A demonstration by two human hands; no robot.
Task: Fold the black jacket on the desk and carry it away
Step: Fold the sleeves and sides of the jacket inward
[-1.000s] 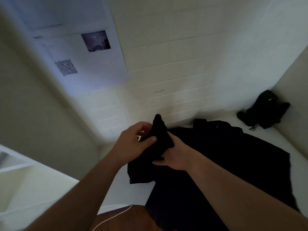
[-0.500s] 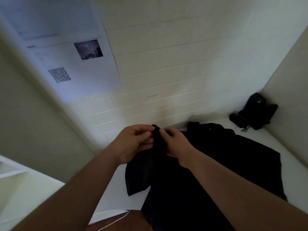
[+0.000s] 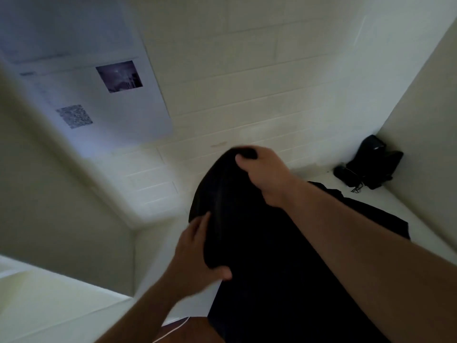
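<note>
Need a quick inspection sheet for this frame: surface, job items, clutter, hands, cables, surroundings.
Surface: white desk, set in a corner.
Job items: black jacket, one part lifted, the rest spread on the desk.
Clutter: dark bag in the far right corner.
Hands: right hand has a grip on the lifted top fold; left hand holds the fold's lower edge.
Cables: white cable below the desk's front edge.
Surroundings: white brick wall, poster with a photo and QR code.
</note>
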